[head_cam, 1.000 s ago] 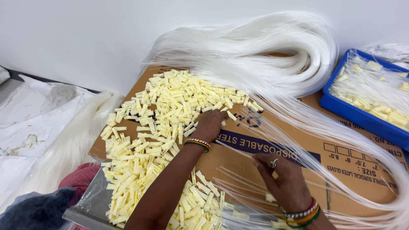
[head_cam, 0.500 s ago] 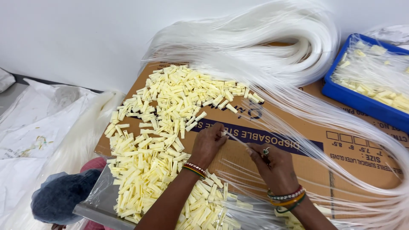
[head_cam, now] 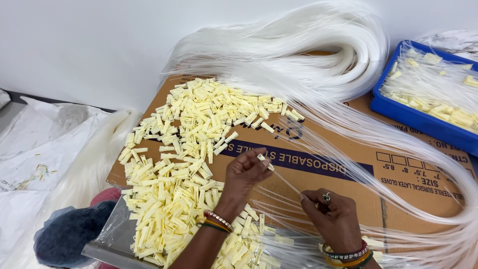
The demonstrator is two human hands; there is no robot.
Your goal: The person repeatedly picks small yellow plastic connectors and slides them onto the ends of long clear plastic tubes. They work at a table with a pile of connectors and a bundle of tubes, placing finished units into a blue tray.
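Cardboard point(head_cam: 318, 164) (flattened) — pale clips point(head_cam: 199, 134), clear tubing point(head_cam: 308, 55), white wall point(head_cam: 99, 40)

both forearms are bare, with no sleeves. the left hand point(head_cam: 244, 174) has a beaded bracelet and green and orange bangles at the wrist. the right hand point(head_cam: 331, 219) wears a ring with a pale stone, plus beaded, red, yellow and green bangles

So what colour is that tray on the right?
Blue tray, clearest in the head view.

Both hands hover close together, the left hand point(head_cam: 245, 173) fingertips pinched, the right hand point(head_cam: 331, 215) fingers curled.
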